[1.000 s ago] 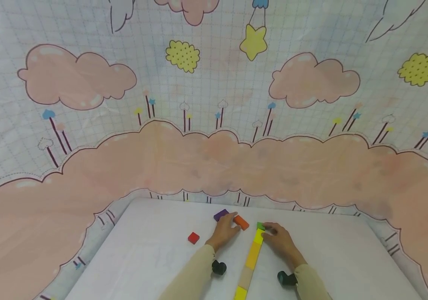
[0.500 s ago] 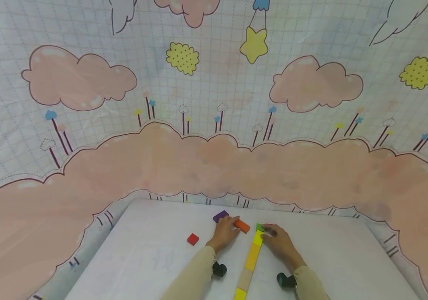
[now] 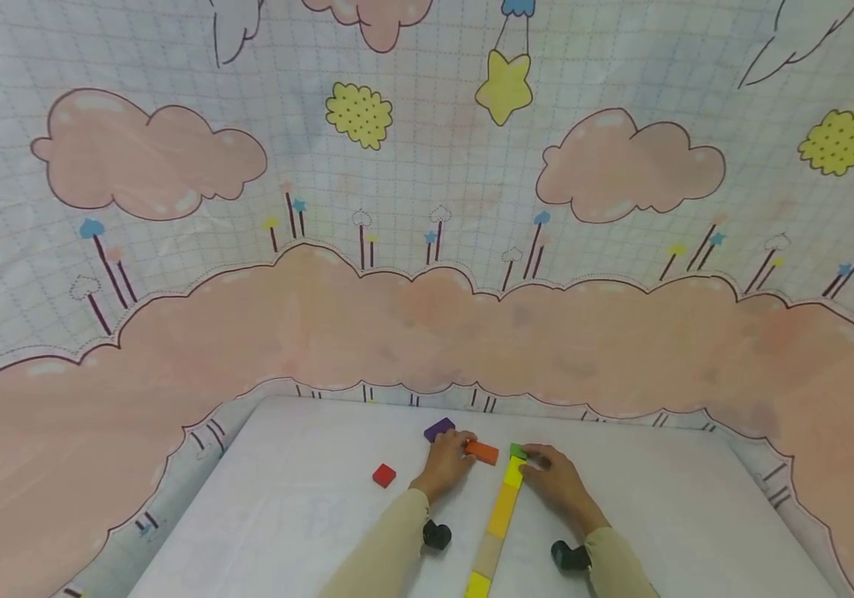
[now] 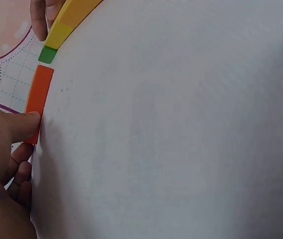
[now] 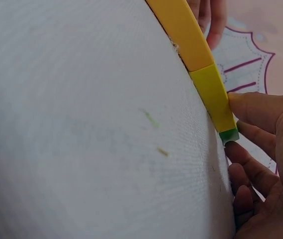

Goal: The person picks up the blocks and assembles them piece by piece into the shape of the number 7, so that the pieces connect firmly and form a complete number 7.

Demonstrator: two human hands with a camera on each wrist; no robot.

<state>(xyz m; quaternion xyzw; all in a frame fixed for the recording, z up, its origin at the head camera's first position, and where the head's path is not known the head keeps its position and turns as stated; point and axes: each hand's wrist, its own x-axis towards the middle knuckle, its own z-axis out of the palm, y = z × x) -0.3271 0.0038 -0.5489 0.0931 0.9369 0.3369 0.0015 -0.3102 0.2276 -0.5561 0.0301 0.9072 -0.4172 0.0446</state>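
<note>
My left hand [image 3: 448,462] pinches an orange block [image 3: 483,452] by its left end, with the thumb [image 4: 28,125] on its face. The block's free end points at a green block [image 3: 517,451], with a narrow gap between them in the left wrist view. That green block tops a straight row running toward me: yellow block [image 3: 514,472], amber block [image 3: 503,510], tan block [image 3: 488,554] and another yellow block [image 3: 478,585]. At the far end of the row is my right hand [image 3: 557,477], its thumb [image 5: 253,110] against the yellow block's side and a fingertip at the green block's end.
A purple block [image 3: 439,429] lies just beyond my left hand. Off to the left sits a red block [image 3: 385,475]. The white tabletop [image 3: 277,515] meets a cloud-patterned cloth [image 3: 412,324] at its back edge. Dark wrist cameras [image 3: 437,535] hang below both wrists.
My left hand has turned the orange block from a slant to nearly level in the head view. The right hand stays at the green end of the row.
</note>
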